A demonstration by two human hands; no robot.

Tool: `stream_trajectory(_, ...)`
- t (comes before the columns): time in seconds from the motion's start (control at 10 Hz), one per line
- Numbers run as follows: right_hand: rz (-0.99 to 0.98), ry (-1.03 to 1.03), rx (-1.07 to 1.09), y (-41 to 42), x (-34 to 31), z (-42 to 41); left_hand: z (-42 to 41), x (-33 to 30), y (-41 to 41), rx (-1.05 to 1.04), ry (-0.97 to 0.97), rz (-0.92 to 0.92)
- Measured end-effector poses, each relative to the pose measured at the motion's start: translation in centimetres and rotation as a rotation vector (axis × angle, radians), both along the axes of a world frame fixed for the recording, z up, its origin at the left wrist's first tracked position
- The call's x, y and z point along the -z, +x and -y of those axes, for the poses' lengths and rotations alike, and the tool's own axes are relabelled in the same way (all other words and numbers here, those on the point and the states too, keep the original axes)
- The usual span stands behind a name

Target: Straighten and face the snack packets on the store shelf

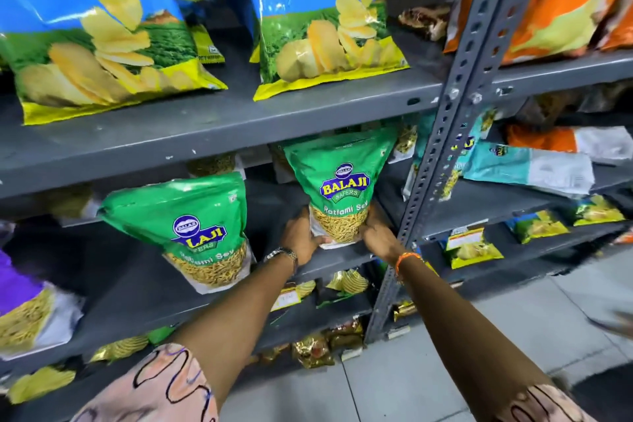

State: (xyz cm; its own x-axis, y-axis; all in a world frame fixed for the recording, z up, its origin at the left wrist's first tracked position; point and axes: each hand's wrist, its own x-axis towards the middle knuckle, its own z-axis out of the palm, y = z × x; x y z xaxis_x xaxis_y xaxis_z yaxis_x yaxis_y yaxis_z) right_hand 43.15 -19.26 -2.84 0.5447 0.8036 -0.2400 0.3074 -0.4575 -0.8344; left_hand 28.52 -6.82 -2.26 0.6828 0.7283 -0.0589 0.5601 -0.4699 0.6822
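Both hands clasp the bottom of a green Ratlami Sev packet [337, 181] at the centre of the frame: the left hand [301, 238] curls around its lower left corner, the right hand [378, 236] wraps the lower right, fingers closed against the pouch. The packet stands upright on the middle shelf [137, 298], label facing out. A second green packet [191, 226] leans to its left, apart from it. Above, on the upper shelf [205, 127], sit blue chip bags [325, 17]. A wristwatch [282, 255] rides the left wrist, an orange thread band [406, 259] the right.
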Motion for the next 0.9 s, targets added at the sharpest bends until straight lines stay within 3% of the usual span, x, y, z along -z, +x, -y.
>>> stream_trajectory(0.6,-0.022,0.1,0.04,-1.6,-0.3,1.9,2.2,-0.6,-0.8,0.031,0.013,-0.061)
stream_trajectory(0.8,-0.038,0.152,0.242,-3.9,-0.8,2.9,4.1,-1.9,-2.8,-0.051,-0.005,-0.014)
stream_trajectory(0.9,-0.095,0.21,0.422,-6.4,-2.1,3.6,6.6,-3.7,-5.7,-0.074,0.045,0.159)
